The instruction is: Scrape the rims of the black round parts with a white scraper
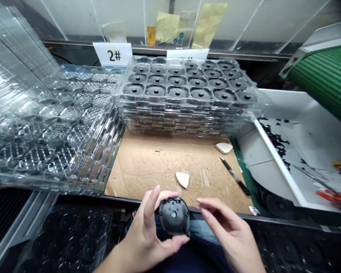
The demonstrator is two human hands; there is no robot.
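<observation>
My left hand (147, 231) is closed round a black round plastic cover (174, 216), thumb below and fingers behind it. The cover has a light spot in its middle and small holes near its top edge. To its right, apart from it, is my right hand (230, 227), with thumb and index fingertips close together in a pinch. Whether anything small lies between those fingertips I cannot make out. Just beyond the hands, a pale wedge-shaped piece (183, 179) lies on the cardboard sheet (147, 163).
Stacked clear trays (187, 110) with black round parts stand at the back; more clear trays (57, 129) fill the left. A pen (234, 175) and a second pale wedge (224, 147) lie right. A white bin (281, 163) holds small black pieces and a red-handled tool (335, 198).
</observation>
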